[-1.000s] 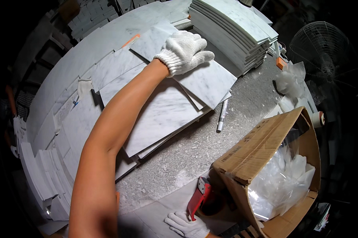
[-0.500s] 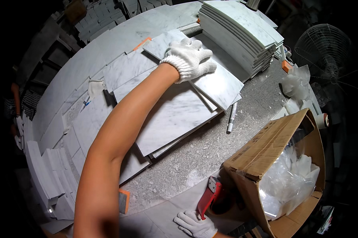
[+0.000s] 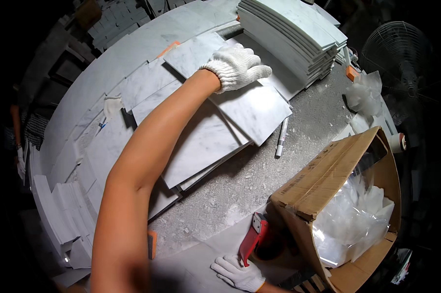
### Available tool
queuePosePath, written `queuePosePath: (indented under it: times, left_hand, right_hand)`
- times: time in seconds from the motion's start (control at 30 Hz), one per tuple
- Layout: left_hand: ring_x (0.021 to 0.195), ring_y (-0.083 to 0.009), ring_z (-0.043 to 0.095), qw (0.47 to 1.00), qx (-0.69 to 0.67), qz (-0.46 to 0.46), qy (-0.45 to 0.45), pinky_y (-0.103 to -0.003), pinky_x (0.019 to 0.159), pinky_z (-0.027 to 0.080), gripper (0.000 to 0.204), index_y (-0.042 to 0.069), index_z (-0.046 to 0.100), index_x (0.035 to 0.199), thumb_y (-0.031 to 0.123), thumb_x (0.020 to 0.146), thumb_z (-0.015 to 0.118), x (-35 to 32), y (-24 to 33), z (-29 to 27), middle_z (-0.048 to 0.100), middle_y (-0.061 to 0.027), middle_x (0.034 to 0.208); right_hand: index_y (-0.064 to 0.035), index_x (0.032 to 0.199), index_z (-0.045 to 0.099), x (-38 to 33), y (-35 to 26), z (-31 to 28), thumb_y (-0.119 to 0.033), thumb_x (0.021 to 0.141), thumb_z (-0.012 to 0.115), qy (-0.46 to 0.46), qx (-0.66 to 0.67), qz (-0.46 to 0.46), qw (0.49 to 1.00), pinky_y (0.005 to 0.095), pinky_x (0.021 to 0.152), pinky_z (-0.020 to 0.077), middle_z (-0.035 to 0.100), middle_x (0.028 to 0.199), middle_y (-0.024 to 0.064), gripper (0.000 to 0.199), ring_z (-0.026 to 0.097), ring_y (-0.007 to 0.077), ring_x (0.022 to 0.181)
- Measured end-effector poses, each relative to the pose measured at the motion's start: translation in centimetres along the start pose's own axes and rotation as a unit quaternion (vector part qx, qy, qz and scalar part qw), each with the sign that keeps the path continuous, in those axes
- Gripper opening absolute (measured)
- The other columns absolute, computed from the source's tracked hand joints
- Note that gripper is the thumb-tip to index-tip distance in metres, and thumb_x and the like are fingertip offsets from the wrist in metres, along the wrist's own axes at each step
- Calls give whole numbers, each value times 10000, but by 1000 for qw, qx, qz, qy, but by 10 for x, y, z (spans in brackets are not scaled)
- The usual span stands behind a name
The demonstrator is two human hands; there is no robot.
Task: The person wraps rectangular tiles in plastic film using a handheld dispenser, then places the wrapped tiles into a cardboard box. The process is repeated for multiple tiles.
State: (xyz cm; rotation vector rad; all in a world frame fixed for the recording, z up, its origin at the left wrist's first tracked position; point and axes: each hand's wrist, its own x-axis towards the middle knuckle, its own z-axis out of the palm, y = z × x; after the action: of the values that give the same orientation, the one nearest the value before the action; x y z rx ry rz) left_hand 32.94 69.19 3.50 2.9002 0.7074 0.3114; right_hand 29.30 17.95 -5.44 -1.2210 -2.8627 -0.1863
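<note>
Sliding marble tile (image 3: 258, 110): white, grey-veined, rectangular; just shifted nearer over larger white slabs (image 3: 205, 144), so it seems not settled.
Left hand (image 3: 236, 68): white-gloved, on this tile; its grip I cannot tell.
Right hand (image 3: 240, 274): white-gloved, fingers apart, beside red tape dispenser (image 3: 250, 243).

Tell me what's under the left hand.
Under the left hand, a white tile shows, overlapping a second tile. The surface directly beneath the palm is covered.

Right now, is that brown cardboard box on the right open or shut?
Open. Nothing covers the mouth of the brown cardboard box, and crumpled clear plastic sheeting shows inside.
</note>
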Motion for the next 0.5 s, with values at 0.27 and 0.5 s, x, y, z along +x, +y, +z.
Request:
queuePosePath:
  times: [0.27,0.5]
  left_hand:
    - [848,-306,600,995,38,0,-91,-419,767,506,482,54,712,817,488,959,554,-60,43,-23,640,-119,828]
    - [1515,-447,3,867,46,-496,7,-712,1135,108,1200,122,119,1601,655,704,712,-103,94,-40,35,-258,1645]
  right_hand:
    - [-37,1258,598,-2,-7,-7,-231,907,638,52,371,143,916,403,911,474,562,1283,120,403,553,281,1145]
    - [-96,1224,624,2,-6,-16,-251,868,672,95,336,170,921,375,866,474,585,1238,74,391,570,241,1136]
